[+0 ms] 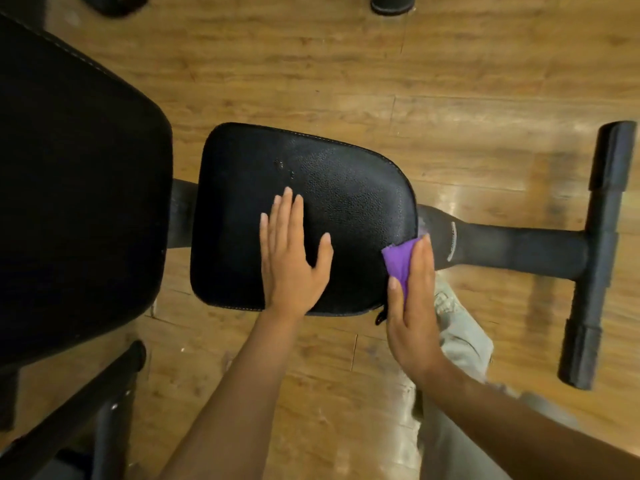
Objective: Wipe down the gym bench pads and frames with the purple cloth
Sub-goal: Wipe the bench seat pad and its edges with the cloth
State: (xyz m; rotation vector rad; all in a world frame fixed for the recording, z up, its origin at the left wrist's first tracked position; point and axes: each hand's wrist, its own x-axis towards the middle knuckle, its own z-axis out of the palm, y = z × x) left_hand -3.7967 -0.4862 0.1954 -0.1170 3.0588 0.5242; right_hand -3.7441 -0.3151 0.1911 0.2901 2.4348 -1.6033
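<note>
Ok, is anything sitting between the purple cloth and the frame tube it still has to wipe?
Nothing visible. The right hand presses the purple cloth against the seat pad at its edge, right beside the black frame tube, which lies bare out to the crossbar. The left hand rests flat on the pad, out of the way.

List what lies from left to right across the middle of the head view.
Large back pad → left hand flat on the seat pad → purple cloth under the right hand → frame tube → foot crossbar.
</note>
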